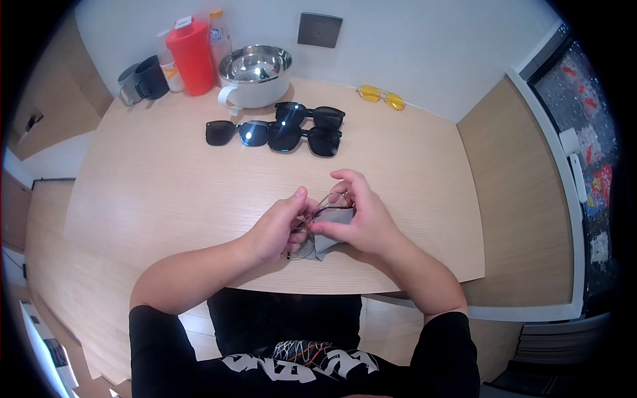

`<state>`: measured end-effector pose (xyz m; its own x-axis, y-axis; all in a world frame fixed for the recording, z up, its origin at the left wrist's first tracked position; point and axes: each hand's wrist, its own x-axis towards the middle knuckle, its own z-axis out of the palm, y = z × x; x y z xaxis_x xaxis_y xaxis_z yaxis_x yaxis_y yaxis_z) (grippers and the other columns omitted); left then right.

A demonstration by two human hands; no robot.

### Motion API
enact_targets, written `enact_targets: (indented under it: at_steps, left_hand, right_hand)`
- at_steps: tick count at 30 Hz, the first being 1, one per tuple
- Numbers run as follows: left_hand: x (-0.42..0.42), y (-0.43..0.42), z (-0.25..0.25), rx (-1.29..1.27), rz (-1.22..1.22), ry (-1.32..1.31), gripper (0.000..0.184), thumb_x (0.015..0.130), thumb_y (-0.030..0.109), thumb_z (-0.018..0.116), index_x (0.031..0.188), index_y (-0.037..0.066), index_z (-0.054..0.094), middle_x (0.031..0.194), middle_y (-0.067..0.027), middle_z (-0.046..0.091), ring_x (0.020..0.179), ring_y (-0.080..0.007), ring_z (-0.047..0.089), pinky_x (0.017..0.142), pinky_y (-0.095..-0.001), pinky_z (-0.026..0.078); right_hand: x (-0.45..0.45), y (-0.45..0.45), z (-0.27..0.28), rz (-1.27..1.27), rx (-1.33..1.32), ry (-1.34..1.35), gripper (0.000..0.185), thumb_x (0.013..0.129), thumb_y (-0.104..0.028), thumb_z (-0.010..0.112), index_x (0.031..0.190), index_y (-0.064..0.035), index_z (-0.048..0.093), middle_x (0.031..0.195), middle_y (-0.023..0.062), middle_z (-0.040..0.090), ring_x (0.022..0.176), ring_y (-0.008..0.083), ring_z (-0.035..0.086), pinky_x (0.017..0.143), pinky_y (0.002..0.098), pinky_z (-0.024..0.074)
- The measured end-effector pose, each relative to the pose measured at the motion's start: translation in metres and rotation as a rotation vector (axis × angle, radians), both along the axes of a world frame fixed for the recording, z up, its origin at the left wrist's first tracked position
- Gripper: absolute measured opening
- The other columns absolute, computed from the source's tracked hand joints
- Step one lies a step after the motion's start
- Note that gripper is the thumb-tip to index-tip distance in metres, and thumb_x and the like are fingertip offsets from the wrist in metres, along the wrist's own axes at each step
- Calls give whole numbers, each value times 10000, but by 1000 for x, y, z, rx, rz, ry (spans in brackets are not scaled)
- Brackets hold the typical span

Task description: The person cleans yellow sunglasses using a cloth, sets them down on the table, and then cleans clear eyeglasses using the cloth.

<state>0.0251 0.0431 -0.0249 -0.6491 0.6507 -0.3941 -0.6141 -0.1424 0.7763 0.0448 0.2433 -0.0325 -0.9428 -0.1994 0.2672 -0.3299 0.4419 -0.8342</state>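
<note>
A pair of thin-rimmed eyeglasses with clear lenses (pixel 321 208) is held between my two hands, above the near part of the table. My left hand (pixel 279 225) is closed on the glasses from the left, its thumb pointing up. A grey cloth (pixel 335 217) lies against the glasses under my right hand (pixel 371 215). My right thumb presses across the cloth, while the index finger curves over the far rim. The cloth's lower corner hangs toward the table edge. Fingers partly hide the lenses and temples.
Three pairs of dark sunglasses (pixel 323 142) sit mid-table, with yellow-lensed glasses (pixel 381 97) by the wall. At the back left stand a steel-lined white bowl (pixel 255 89), a red tumbler (pixel 191 60), bottles (pixel 219 36) and dark mugs (pixel 152 78). A wooden panel (pixel 517 189) borders the right.
</note>
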Motion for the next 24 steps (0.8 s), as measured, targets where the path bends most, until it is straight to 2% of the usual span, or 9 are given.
enact_targets:
  at_steps: [2,5,8,11,14,17,20,23,24]
  left_hand:
    - [0,-1,1,13,-15,3,496,1001,527,284,1049,111,549,838,-2,447,600,-73,278,499,-196,240]
    - [-1,-2,2,32,-35,11,504,1001,529,278,1050,106,547,837,-2,448,595,-75,277,496,-199,242]
    - [-1,-2,2,22,-28,-8,506,1003,527,270,1049,105,545,837,-2,445,589,-75,274,494,-197,238]
    - [-1,0,1,0,9,-1,547,1002,532,289,1016,66,574,741,13,428,544,-70,305,462,-213,251]
    - [0,1,4,-4,31,0,545,1004,531,284,1010,71,575,716,20,421,536,-69,302,461,-213,253]
    - [-2,0,1,32,0,7,545,1004,531,282,1014,72,575,717,19,427,534,-68,305,461,-212,256]
    - [-1,-2,-2,-5,-41,10,512,1000,531,278,1049,104,555,838,-2,447,598,-73,280,504,-191,243]
    - [1,-1,5,-39,-51,-6,508,1000,530,282,1043,107,560,835,2,441,599,-74,278,504,-189,241]
    - [1,-1,3,-26,-44,-4,508,999,530,283,1044,107,561,837,1,445,601,-74,278,505,-190,240]
  right_hand:
    - [-1,4,6,-43,5,-36,752,706,-295,831,1281,-41,419,947,88,551,811,157,545,729,292,472]
    - [-7,10,2,-104,-182,-178,780,680,-327,845,1276,-42,429,966,107,565,828,182,550,764,308,470]
    - [-5,5,-4,-12,-128,-131,744,699,-286,838,1269,-38,430,938,80,556,803,148,539,722,279,466]
    - [-3,-1,-6,51,-90,-78,717,713,-265,829,1263,-36,432,928,71,552,792,131,533,704,275,467]
    - [-4,5,5,-27,-128,-180,715,708,-119,837,1279,-56,411,967,46,536,849,111,541,754,254,464]
    - [-4,6,7,-65,-226,-198,751,696,-297,839,1271,-33,434,954,113,591,833,215,599,772,321,492]
    - [-3,3,6,69,-43,-150,742,698,-293,840,1264,-27,440,910,112,602,818,213,605,754,314,497]
    - [-2,0,5,118,-45,-166,709,701,-150,845,1266,-42,430,843,46,584,771,103,548,701,263,468]
    - [-3,2,5,81,-36,-160,717,695,-205,845,1262,-39,438,848,68,591,785,140,568,713,281,478]
